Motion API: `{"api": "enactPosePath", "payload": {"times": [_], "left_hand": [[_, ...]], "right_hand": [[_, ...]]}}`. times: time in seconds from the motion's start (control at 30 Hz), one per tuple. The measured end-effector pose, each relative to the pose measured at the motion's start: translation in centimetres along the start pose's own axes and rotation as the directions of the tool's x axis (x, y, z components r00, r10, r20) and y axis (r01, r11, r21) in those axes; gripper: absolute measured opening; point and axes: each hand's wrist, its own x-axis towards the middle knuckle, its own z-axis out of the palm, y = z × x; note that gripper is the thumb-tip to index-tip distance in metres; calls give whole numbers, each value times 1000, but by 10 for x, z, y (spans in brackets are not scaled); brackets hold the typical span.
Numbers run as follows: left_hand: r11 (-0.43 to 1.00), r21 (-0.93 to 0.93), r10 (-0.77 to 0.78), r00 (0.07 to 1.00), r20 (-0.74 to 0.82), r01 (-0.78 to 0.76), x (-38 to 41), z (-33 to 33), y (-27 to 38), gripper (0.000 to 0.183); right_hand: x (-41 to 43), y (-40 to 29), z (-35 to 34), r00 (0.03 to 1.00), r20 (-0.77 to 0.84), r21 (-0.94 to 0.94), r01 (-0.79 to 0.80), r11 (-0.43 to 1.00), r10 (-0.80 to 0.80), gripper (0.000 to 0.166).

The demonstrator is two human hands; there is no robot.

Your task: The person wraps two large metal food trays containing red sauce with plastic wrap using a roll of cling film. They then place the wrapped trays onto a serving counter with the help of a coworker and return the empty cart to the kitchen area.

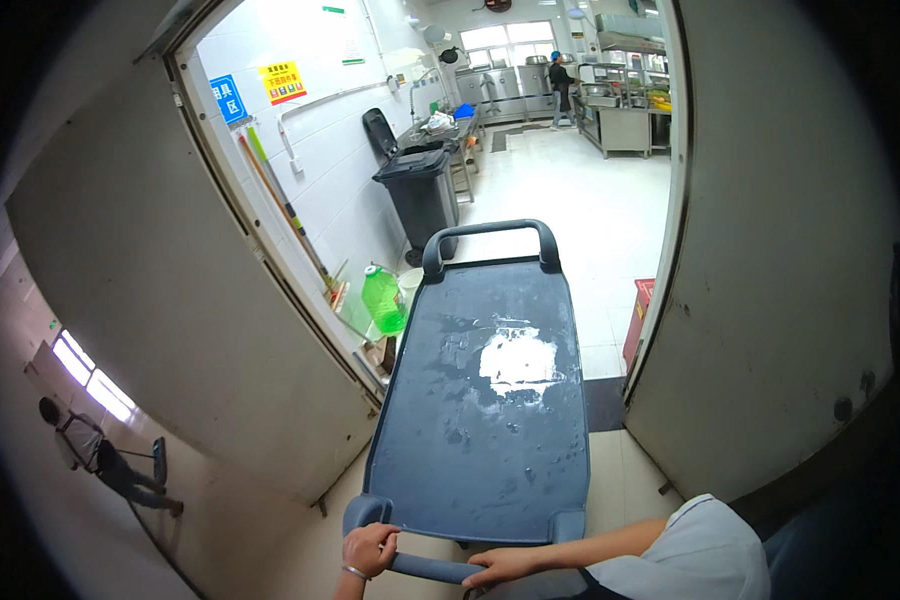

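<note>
A grey plastic service cart [450, 450] stands lengthwise in front of me, its far end through an open doorway. Water drops and wet patches lie on its flat top, which carries nothing. My left hand [370, 550] is wrapped around the left end of the near push handle [431, 568]; a bracelet circles that wrist. Further right on the same handle rests my right hand [506, 564], fingers curled over the bar. The cart's far handle [491, 229] rises at the opposite end.
Two door leaves [157, 262] [780, 247] flank the cart. Beyond are a black wheeled bin [424, 195], a green-liquid jug [383, 300], leaning mop handles [281, 195] and a red box [639, 319]. One person [561, 86] stands by kitchen counters; another [105, 457] is at far left.
</note>
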Motion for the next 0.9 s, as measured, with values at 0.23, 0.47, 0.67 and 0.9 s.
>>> {"api": "enactPosePath", "payload": {"times": [0.23,0.47,0.67,0.9], "left_hand": [[980,32,199,979,-50,-198,174,-6,-115,12],[964,-75,248,966,-77,-254,346,10,-182,12],[937,-101,328,941,-83,-335,498,25,-237,12],[927,-156,344,939,-7,-341,651,39,-258,13]], "right_hand": [[98,-30,-136,974,-225,-111,-29,993,4,58],[147,-55,-285,938,-330,114,-68,991,102,59],[188,-69,-413,901,-430,101,-14,995,56,63],[212,-73,-539,871,-482,-94,55,994,-94,65]]}}
